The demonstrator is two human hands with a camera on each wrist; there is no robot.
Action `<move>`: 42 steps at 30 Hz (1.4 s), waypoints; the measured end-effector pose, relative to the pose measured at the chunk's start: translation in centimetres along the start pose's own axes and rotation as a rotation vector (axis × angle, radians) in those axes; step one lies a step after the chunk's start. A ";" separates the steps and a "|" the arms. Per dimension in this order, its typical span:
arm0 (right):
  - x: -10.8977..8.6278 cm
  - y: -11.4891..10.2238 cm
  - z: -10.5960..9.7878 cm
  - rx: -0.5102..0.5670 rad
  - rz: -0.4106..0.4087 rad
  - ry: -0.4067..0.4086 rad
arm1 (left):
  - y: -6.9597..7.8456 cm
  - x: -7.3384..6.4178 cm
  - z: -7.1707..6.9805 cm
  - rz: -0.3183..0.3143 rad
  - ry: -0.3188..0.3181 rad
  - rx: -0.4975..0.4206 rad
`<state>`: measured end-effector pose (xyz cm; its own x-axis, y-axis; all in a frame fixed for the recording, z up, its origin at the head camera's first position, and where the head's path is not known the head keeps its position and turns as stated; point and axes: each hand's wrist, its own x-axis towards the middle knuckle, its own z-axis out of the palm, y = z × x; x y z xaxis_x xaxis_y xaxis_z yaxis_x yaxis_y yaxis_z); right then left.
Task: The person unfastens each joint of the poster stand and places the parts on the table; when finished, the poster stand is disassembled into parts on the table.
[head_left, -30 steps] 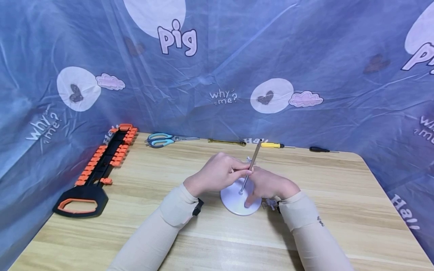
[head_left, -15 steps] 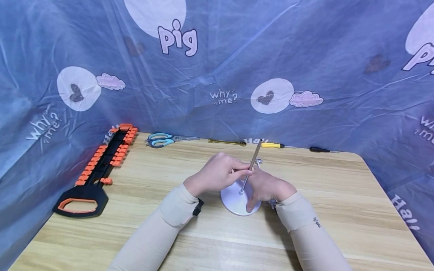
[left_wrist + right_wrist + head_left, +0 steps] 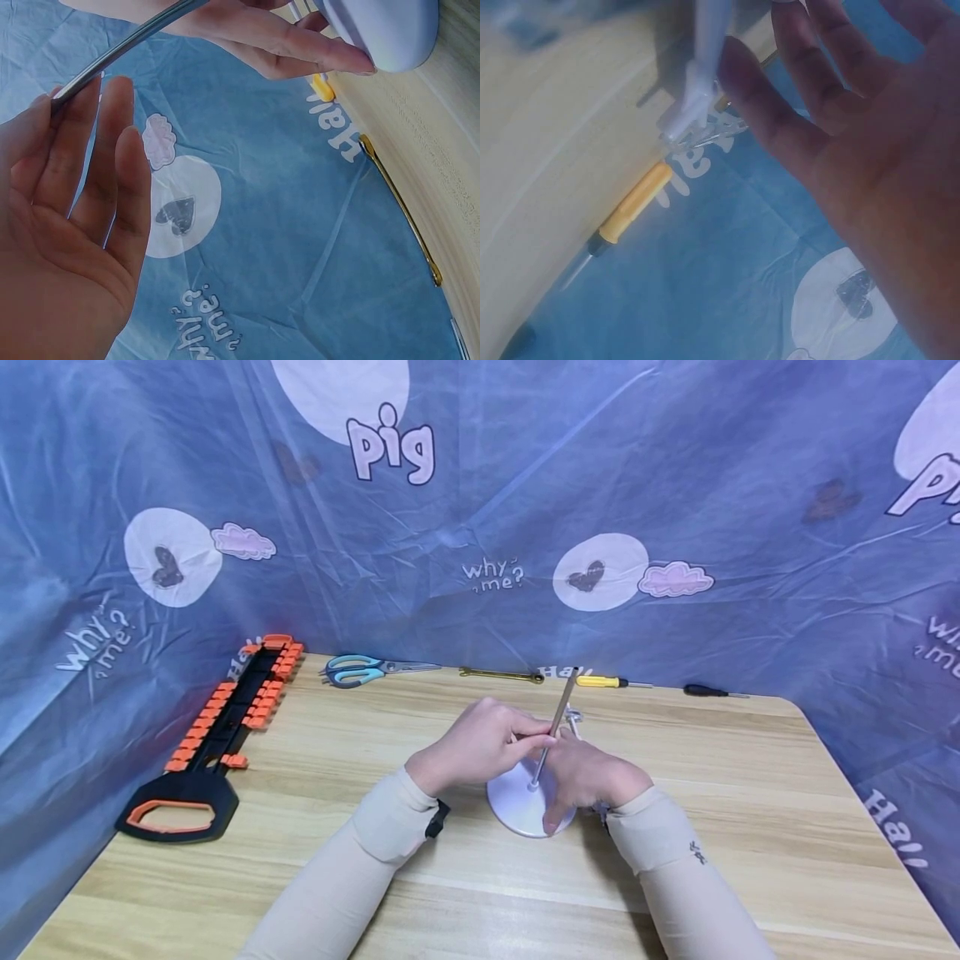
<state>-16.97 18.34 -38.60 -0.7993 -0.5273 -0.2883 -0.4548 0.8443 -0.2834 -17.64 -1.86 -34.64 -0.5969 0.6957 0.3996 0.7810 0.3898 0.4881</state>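
A round white base (image 3: pixel 513 810) with a thin metal rod (image 3: pixel 566 695) rising from its middle is held over the table in the head view. My left hand (image 3: pixel 483 743) pinches the rod between thumb and fingertips; in the left wrist view its other fingers (image 3: pixel 132 165) are extended. Around the base's right side, my right hand (image 3: pixel 596 774) grips with the thumb at the near rim and the fingers partly hidden farther back. A clear plastic piece (image 3: pixel 573 717) shows behind that hand. The right wrist view has it at the end of a blurred white arm (image 3: pixel 711 37).
Along the table's back edge lie blue-handled scissors (image 3: pixel 356 672), a gold-coloured wrench (image 3: pixel 501 675), a yellow screwdriver (image 3: pixel 602 682) and a black screwdriver (image 3: pixel 707 691). On the left stands a black and orange slotted rack (image 3: pixel 243 710). Blue printed fabric (image 3: pixel 450 510) hangs behind the table.
My right hand has shifted slightly left and its thumb toward the near rim. The clear piece behind has swung right into fuller view. My left hand stays on the rod.
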 end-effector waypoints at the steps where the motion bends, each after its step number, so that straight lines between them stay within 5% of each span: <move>1: 0.0 0.0 0.0 0.003 0.005 0.001 | 0.0 0.0 0.0 -0.001 -0.001 0.003; 42: -0.4 -0.6 0.0 -0.039 0.007 0.010 | 0.1 0.0 0.1 -0.004 0.010 -0.013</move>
<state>-16.38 18.07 -38.33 -0.8062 -0.5204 -0.2813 -0.4638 0.8512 -0.2456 -17.54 -1.79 -34.73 -0.6018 0.6879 0.4057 0.7764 0.3848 0.4992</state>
